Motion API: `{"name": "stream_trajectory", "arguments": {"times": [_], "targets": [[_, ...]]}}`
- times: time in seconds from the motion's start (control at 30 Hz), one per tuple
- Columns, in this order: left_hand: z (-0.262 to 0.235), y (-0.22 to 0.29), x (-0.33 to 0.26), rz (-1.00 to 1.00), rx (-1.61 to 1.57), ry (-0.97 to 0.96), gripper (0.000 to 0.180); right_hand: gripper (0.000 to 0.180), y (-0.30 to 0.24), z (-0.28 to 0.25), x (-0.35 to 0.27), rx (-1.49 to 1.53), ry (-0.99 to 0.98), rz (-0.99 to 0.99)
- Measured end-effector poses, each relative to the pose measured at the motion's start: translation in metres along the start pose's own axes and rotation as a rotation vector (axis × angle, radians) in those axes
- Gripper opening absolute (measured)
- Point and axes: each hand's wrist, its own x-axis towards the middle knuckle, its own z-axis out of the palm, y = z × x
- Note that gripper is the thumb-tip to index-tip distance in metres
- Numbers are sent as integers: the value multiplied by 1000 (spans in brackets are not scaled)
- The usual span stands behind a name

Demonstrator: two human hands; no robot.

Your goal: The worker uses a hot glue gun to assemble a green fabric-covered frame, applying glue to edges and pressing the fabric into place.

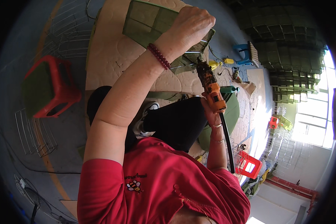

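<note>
My left hand (193,24), with a dark red bead bracelet on its wrist, is closed at the edge of a green see-through panel on a wire frame (149,20). The fingertips and what they pinch are partly hidden. My right hand (211,115) wraps round an orange hot glue gun (213,95), its front end caked with dark residue. The nozzle points away from me, close to the panel's near right corner. A long black rod (226,142), like a glue stick, runs from the gun's rear.
Under the panel lies a pale padded surface (112,48). A red stool with a green top (63,87) and wire frames (35,132) stand left. A yellow bottle (215,64), a green bottle (229,89) and a blue stool (243,54) are right. Green boxes (280,41) are stacked beyond.
</note>
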Motion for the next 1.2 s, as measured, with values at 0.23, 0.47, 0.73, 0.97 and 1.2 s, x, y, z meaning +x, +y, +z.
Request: {"name": "stream_trajectory", "arguments": {"times": [0.23, 0.47, 0.73, 0.97, 1.2], "targets": [[10, -2, 0, 3, 83, 38, 11, 38, 21, -3, 6, -21, 13, -249], [12, -5, 2, 4, 97, 46, 12, 35, 10, -7, 3, -16, -15, -44], [5, -2, -1, 19, 47, 25, 12, 34, 11, -6, 9, -18, 6, -60], [2, -10, 0, 3, -61, 33, 18, 30, 13, -7, 6, 21, -19, -54], [4, -11, -1, 1, -33, 59, 21, 31, 22, -6, 10, -101, 5, -264]]}}
